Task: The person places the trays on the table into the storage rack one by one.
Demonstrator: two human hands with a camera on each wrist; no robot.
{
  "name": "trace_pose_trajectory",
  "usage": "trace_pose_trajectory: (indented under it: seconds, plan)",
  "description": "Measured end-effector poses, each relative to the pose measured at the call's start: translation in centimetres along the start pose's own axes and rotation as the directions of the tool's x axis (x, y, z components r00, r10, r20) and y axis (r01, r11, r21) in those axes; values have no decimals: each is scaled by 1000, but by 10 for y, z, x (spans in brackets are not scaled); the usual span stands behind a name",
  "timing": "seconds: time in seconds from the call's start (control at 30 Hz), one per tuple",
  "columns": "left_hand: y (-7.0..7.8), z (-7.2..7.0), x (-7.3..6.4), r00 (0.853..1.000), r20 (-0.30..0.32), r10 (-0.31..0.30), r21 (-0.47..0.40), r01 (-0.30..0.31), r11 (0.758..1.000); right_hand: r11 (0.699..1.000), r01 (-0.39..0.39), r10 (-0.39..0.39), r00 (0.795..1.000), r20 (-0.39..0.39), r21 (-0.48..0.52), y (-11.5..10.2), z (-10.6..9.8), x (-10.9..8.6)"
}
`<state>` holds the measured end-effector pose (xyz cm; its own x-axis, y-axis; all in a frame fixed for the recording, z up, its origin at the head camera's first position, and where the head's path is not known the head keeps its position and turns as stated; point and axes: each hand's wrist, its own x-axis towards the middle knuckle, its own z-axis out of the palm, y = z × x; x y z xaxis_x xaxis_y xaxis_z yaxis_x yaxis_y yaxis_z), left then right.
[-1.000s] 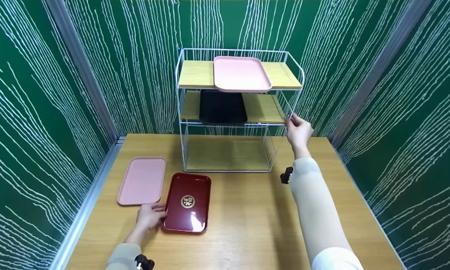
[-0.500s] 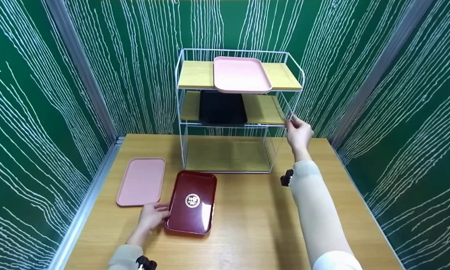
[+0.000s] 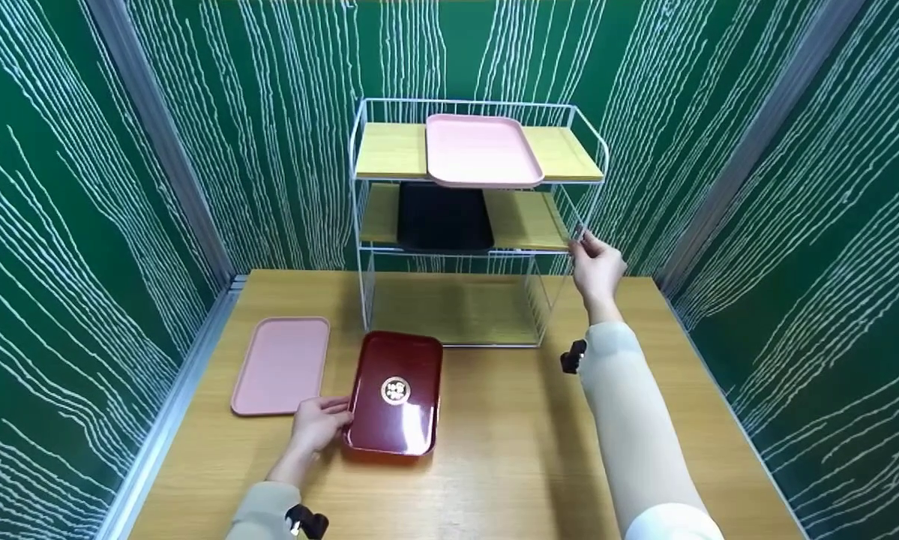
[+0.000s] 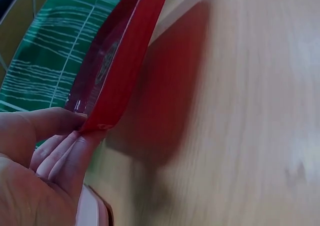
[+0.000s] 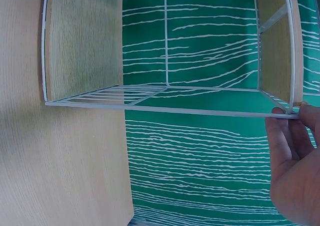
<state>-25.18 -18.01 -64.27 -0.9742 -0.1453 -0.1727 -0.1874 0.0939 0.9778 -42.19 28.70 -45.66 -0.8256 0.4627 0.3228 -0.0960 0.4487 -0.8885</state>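
My left hand (image 3: 320, 424) pinches the left edge of a dark red tray (image 3: 378, 420) with a round gold emblem. In the left wrist view the thumb lies over the rim of the red tray (image 4: 122, 80) and the fingers beneath; it is lifted, its shadow on the table. My right hand (image 3: 597, 270) grips the right front post of a white wire rack (image 3: 456, 346) at middle-shelf height. The right wrist view shows thumb and fingers around the rack's wire (image 5: 210, 113). A pink tray (image 3: 483, 150) lies on the top shelf, a black tray (image 3: 443, 217) on the middle one.
Another pink tray (image 3: 283, 367) lies on the wooden table (image 3: 509, 450), left of the red tray. The rack's bottom shelf (image 3: 456, 307) sits at table level behind the red tray. Green walls (image 3: 464, 52) with white streaks enclose the table at the back and sides.
My left hand has carried the red tray rightward and toward the rack, raising it off the table. My right hand keeps its hold on the rack post.
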Motion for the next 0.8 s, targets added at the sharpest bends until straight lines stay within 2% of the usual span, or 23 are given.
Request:
trace_pose_trajectory:
  seconds: [0.2, 0.4, 0.6, 0.8]
  plan:
    - [5, 13, 8, 1000, -20, -17, -4, 17, 1000, 999, -25, 24, 999, 32, 23, 0, -2, -1]
    - [8, 28, 18, 1000, -16, 2, -15, -2, 1000, 999, -31, 30, 999, 39, 27, 0, -4, 0]
    - [6, 47, 27, 1000, -22, -8, -25, 8, 1000, 999, -32, 31, 999, 35, 15, 0, -3, 0]
    - [11, 68, 37, 1000, -9, -5, -39, 4, 999, 999, -29, 29, 999, 25, 14, -1, -2, 1]
